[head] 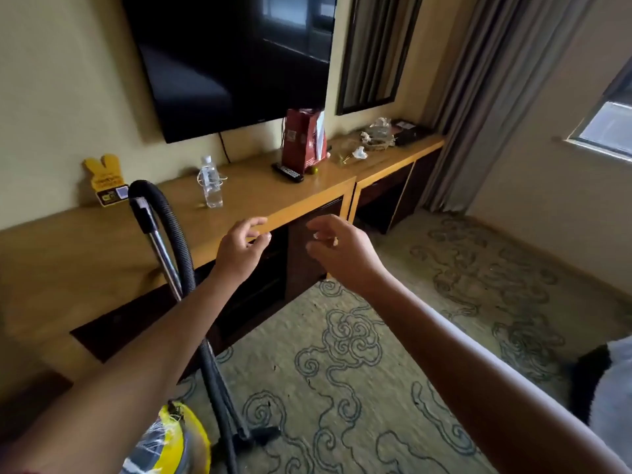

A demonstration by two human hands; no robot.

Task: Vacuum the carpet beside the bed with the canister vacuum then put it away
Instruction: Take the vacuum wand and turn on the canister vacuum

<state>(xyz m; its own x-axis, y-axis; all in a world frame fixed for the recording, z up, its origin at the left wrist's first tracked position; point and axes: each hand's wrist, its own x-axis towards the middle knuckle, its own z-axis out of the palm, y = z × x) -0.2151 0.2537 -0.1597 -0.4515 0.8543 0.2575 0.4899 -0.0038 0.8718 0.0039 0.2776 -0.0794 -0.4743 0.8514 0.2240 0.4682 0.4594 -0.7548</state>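
Both empty hands, left hand (239,249) and right hand (337,249), loosely open above carpet (342,354), vacuum wand (164,251) leaning on wooden surface (102,248), yellow canister (178,439) below

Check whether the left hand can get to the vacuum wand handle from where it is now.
Probably yes. The left hand is open and empty, and the wand handle stands upright just to its left against the desk, with nothing between them.
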